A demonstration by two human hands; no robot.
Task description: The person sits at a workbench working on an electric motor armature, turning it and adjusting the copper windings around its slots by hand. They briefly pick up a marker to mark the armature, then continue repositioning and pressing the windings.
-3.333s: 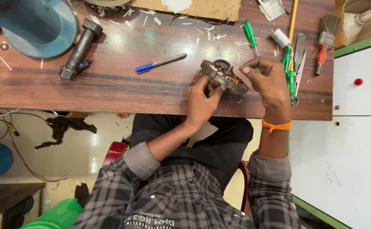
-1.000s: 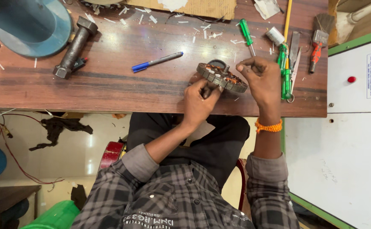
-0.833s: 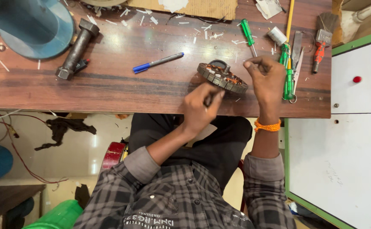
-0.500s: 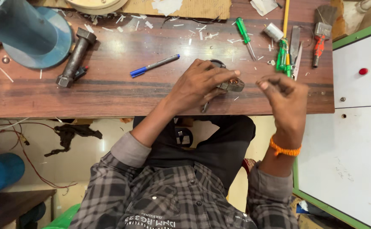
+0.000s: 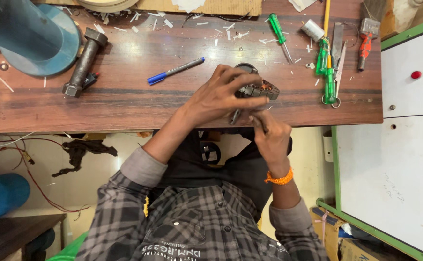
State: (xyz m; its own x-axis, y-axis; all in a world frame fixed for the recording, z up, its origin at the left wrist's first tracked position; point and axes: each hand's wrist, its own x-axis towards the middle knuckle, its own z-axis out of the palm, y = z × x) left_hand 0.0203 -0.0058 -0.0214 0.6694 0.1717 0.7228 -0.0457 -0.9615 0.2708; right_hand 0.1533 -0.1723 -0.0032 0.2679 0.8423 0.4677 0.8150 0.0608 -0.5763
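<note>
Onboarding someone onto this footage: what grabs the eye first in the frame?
The two hands at the near edge of the wooden bench: the left hand clasps a ring-shaped motor stator with copper windings, the right hand, with an orange wristband, works at it from below. Next, the big blue cone-shaped part at the bench's far left with a heavy steel bolt beside it, and green-handled screwdrivers to the right.

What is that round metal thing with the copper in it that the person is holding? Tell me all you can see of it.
The round metal part is a dark ring-shaped piece with copper-coloured wire windings showing on its right side, much like a small motor winding. It sits tilted near the front edge of the wooden table. The left hand covers most of it from above, fingers spread over it. The right hand comes up from below, fingertips at its underside. The rest is hidden.
</note>
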